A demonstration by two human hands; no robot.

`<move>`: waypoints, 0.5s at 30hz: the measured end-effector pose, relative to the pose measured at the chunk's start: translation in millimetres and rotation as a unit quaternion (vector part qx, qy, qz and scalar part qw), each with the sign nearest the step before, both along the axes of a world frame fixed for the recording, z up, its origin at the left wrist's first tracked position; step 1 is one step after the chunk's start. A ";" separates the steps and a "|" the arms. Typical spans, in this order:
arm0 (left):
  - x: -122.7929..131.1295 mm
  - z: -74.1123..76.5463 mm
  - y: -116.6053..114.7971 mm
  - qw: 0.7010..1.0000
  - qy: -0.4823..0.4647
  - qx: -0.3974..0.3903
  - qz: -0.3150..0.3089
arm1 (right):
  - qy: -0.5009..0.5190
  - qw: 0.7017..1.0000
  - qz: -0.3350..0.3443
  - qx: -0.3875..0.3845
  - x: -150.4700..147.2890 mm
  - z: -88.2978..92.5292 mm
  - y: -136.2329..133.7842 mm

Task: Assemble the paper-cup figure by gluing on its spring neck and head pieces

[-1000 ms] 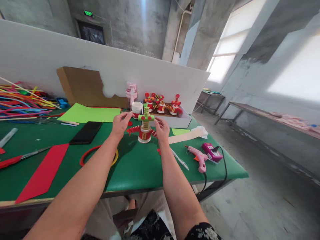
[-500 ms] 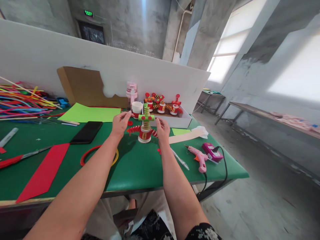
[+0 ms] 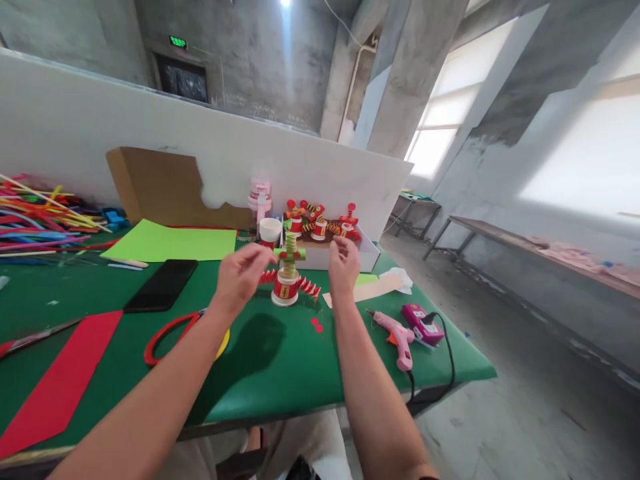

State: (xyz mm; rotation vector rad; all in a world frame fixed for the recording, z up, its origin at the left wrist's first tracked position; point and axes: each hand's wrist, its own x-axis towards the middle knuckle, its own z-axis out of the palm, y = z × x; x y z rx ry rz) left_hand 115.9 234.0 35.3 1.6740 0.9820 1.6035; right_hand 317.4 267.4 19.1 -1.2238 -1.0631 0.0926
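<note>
A small paper-cup figure (image 3: 285, 292) stands upright on the green table between my hands. It has a red band, pleated red paper arms, a pleated green-yellow neck and a green crosspiece (image 3: 299, 254) with red dots. My left hand (image 3: 243, 272) is closed in a pinch beside the crosspiece's left end; I cannot tell whether it touches it. My right hand (image 3: 345, 263) is raised right of the figure, apart from it, with curled fingers closed together. Anything held in either pinch is too small to make out. Red paper dots (image 3: 317, 325) lie in front of the figure.
Behind stands a white box (image 3: 371, 257) with several similar figures, beside stacked paper cups (image 3: 271, 230). A pink glue gun (image 3: 397, 333) lies right. Left are a black phone (image 3: 163, 285), red-handled scissors (image 3: 170, 333), red card (image 3: 65, 380), green paper (image 3: 173, 243) and pipe cleaners (image 3: 40, 220).
My right hand has moved right, away from the figure, and my left hand has come slightly lower and closer to the crosspiece. The view has tilted up a little. The figure still stands.
</note>
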 end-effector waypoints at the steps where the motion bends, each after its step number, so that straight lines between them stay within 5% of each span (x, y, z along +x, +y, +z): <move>1: 3.6 1.4 -8.3 0.991 0.058 -0.018 -0.122 | -0.033 0.999 -0.012 0.003 8.9 13.8 9.2; 3: 13.0 -0.7 -18.8 0.900 0.170 -0.086 -0.393 | -0.111 0.993 -0.001 -0.028 28.0 42.0 34.7; 5: 22.9 -8.2 -20.7 0.759 0.205 -0.194 -0.586 | -0.189 0.979 -0.016 -0.075 46.3 65.2 65.6; 8: 31.2 -27.3 -14.6 0.616 0.146 -0.315 -0.707 | -0.317 0.934 -0.043 -0.161 67.0 83.0 111.7; 11: 30.3 -55.0 -10.3 0.577 0.087 -0.360 -0.728 | -0.405 0.887 -0.055 -0.213 77.3 83.0 152.1; 15: 29.4 -94.7 -12.8 0.610 0.079 -0.286 -0.735 | -0.431 0.868 -0.053 -0.240 74.0 74.4 200.1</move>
